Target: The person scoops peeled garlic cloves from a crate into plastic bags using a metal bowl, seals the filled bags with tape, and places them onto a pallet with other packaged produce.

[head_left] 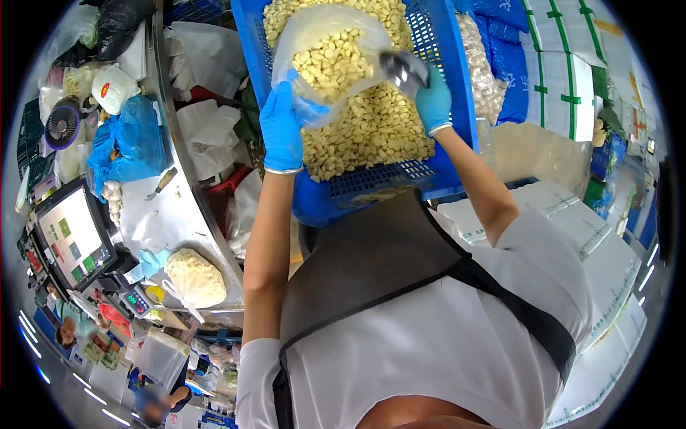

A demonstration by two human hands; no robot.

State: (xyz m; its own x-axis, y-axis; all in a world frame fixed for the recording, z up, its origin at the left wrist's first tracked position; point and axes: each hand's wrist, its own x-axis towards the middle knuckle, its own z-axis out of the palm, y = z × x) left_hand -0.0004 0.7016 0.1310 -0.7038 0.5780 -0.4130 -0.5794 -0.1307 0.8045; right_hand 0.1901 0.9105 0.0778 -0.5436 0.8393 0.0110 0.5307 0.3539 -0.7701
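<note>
My left hand (283, 132), in a blue glove, grips the edge of a clear plastic bag (289, 53) and holds its mouth apart. Pale peeled garlic cloves (332, 68) lie inside the bag. In my right hand (434, 106), also gloved, is a shiny metal scoop (406, 74), blurred and close to the bag's opening. Both hands are over a blue plastic crate (457, 43) with slotted sides. Many more loose garlic cloves (371, 136) fill the crate beneath the bag.
On the steel counter (146, 214) at left lie a tied bag of garlic cloves (194, 277), a hooked knife (161, 184) and a blue bag (132, 143). A touchscreen (71, 232) stands there. White boxes (561, 71) are stacked at right. Other people appear at lower left.
</note>
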